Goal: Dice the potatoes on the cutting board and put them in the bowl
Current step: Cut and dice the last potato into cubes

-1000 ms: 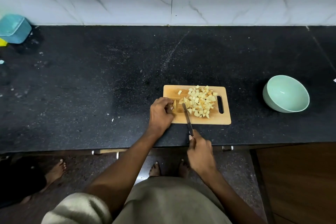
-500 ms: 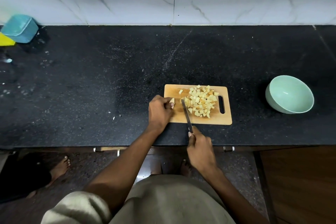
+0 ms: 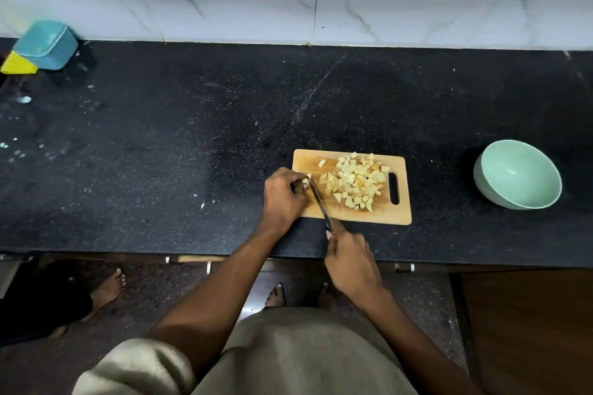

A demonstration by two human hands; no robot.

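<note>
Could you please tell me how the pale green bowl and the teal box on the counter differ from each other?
The pale green round bowl sits at the counter's right end, right of the wooden cutting board; the teal square-edged box sits far left against the wall. The bowl is open and empty, tipped slightly; the box shows no opening from here. A yellow object lies beside the box; nothing touches the bowl. Both rest on the black speckled counter.

The left hand (image 3: 284,196) is curled, fingertips pinched together and pressed down. The right hand (image 3: 351,261) is closed in a fist, forefinger extended forward, both forearms angled inward.
</note>
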